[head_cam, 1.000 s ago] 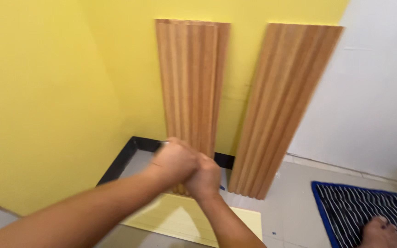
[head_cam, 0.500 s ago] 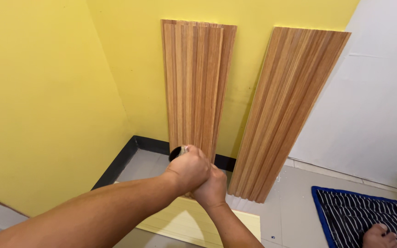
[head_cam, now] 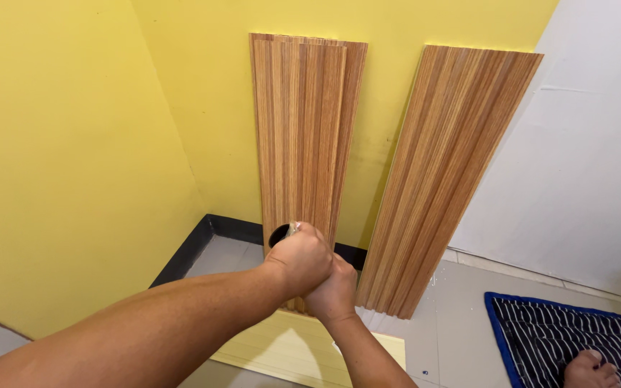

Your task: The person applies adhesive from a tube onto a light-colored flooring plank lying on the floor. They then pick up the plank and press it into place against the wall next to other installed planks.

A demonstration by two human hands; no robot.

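My left hand [head_cam: 300,260] and my right hand [head_cam: 334,293] are pressed together in front of the foot of an upright wood-slat panel [head_cam: 303,129] that leans on the yellow wall. My left hand is closed around a small dark round object [head_cam: 279,235] with a pale tip; most of it is hidden by the fingers. My right hand sits just below and behind the left, fingers closed; what it grips is hidden.
A second wood-slat panel [head_cam: 448,172] leans tilted to the right. A pale yellow panel [head_cam: 285,350] lies on the floor below my hands. Black skirting [head_cam: 233,228] runs along the wall. A striped mat with a blue edge [head_cam: 576,334] and a foot [head_cam: 592,368] are at lower right.
My clasped hands have drifted slightly right and down against the panel's foot. The dark round object now shows above my left hand.
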